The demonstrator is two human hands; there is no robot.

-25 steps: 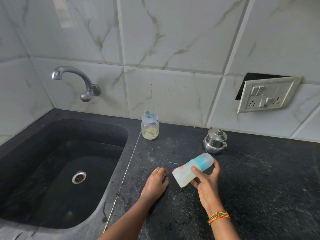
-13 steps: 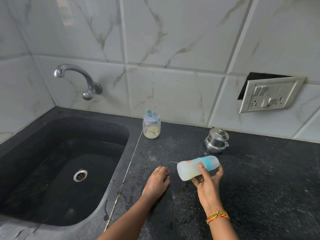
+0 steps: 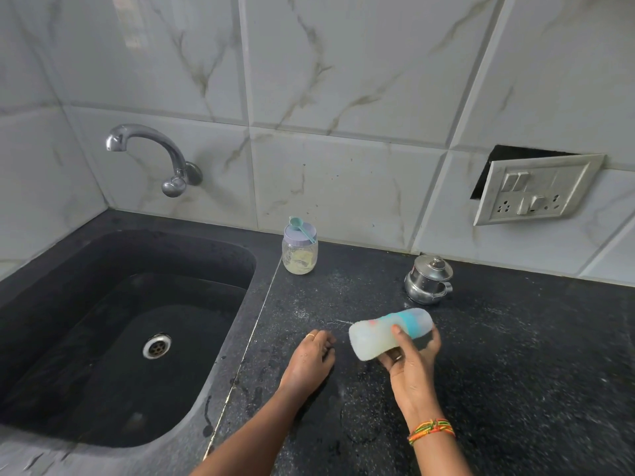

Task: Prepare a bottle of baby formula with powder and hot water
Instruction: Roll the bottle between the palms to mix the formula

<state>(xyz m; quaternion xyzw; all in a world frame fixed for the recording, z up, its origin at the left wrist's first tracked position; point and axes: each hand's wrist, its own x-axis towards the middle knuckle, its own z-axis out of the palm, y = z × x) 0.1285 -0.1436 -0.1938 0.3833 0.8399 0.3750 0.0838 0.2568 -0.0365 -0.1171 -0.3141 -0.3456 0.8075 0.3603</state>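
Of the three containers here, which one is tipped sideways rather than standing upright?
The baby bottle, held sideways in the right hand; the lidded jar and steel pot stand upright.

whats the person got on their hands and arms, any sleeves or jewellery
No sleeves in view. The left hand has a thin gold-coloured ring on one finger. The right hand has a bundle of orange, yellow and green thread bracelets round its wrist.

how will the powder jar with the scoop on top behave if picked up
The jar holds little powder, so it is probably light. The scoop seems to lie loose across its lid, overhanging, and would likely slide off if tilted.
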